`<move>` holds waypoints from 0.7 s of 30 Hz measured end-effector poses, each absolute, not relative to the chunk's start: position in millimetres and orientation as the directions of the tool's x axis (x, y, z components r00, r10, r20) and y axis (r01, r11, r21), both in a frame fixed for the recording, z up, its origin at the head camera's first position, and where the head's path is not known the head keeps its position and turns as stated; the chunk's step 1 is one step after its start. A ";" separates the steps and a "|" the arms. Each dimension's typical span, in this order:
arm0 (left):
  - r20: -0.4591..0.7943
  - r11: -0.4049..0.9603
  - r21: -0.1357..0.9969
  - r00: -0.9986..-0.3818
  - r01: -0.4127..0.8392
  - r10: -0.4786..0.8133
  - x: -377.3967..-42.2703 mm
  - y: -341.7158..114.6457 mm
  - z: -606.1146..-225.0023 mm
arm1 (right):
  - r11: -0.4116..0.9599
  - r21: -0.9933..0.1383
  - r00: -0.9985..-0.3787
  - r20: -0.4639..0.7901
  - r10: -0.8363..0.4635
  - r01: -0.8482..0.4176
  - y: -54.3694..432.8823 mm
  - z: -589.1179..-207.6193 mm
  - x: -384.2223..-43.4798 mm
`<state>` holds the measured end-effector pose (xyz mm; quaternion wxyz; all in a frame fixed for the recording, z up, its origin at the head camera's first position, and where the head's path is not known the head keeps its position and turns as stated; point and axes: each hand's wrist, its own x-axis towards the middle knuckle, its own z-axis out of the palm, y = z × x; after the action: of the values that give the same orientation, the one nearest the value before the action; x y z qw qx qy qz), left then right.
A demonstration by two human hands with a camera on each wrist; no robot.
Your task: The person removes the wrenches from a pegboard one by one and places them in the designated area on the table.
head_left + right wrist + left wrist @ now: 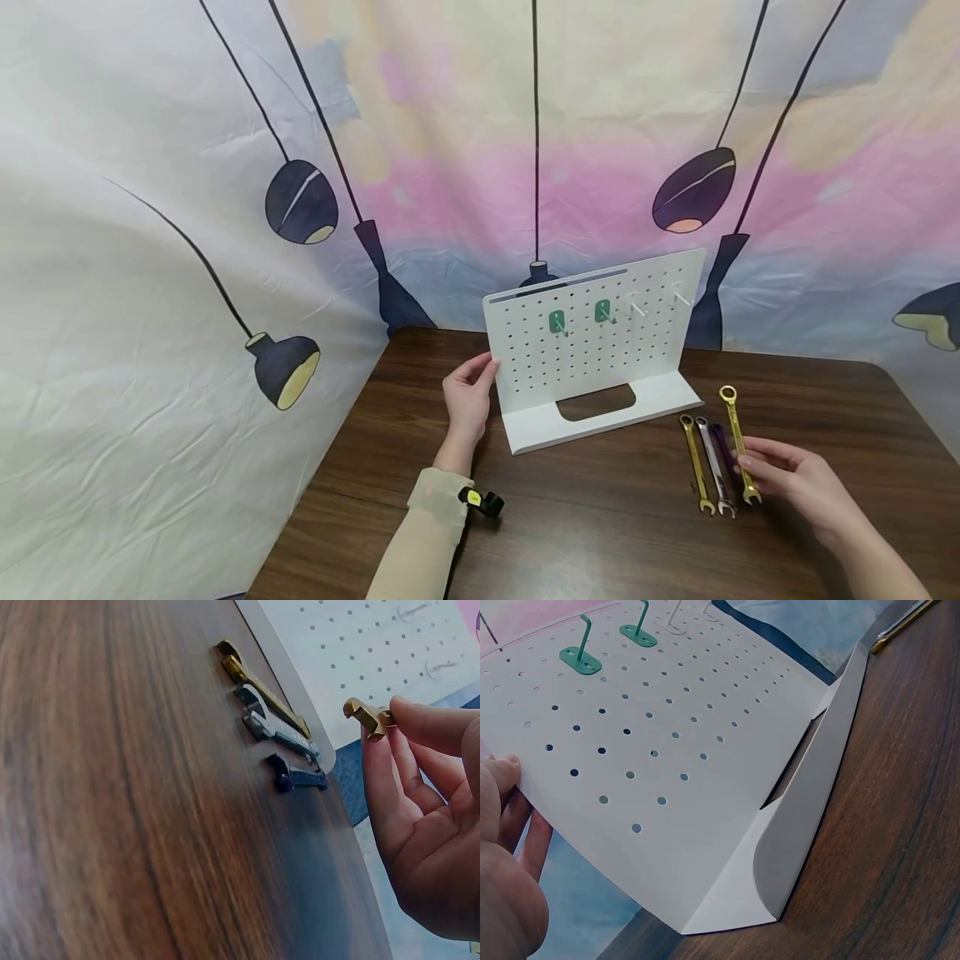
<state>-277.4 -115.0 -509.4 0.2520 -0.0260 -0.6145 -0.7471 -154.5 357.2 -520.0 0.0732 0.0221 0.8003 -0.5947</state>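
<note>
A white pegboard stand stands upright on the table, bearing two green hooks and two white hooks in a row. My left hand pinches the board's left edge between thumb and fingers, which partly pass behind it. With thumb and fingers, my right hand holds a gold combination wrench, ring end pointing away, raised off the table. Just left of it lie another gold wrench, a silver wrench and a dark purple wrench, partly hidden in the head view.
The dark wooden table carries the stand and wrenches. Behind it hangs a cloth backdrop printed with lamps. A black strap with a yellow label is on my left wrist.
</note>
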 end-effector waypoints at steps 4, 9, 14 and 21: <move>0.350 -0.117 0.905 -0.872 0.410 -0.342 -276.9 -115.0 -508.8 | 0.308 -0.943 -0.988 -0.149 -0.048 0.127 360.1 -519.6 -153.5; 0.353 -0.108 0.906 -0.872 0.409 -0.339 -275.7 -115.9 -508.7 | 0.322 -0.939 -0.987 -0.148 -0.058 0.122 363.3 -520.9 -152.3; 0.357 -0.102 0.905 -0.869 0.413 -0.343 -274.7 -116.7 -508.7 | 0.359 -0.924 -0.985 -0.164 -0.060 0.132 366.0 -522.7 -151.8; 0.358 -0.093 0.907 -0.869 0.410 -0.342 -274.9 -115.9 -508.4 | 0.414 -0.898 -0.980 -0.192 -0.055 0.153 372.4 -525.3 -150.2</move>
<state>-274.9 -115.9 -508.4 0.2547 -0.0273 -0.6234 -0.7387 -150.2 372.4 -525.3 0.0961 0.0291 0.8352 -0.5407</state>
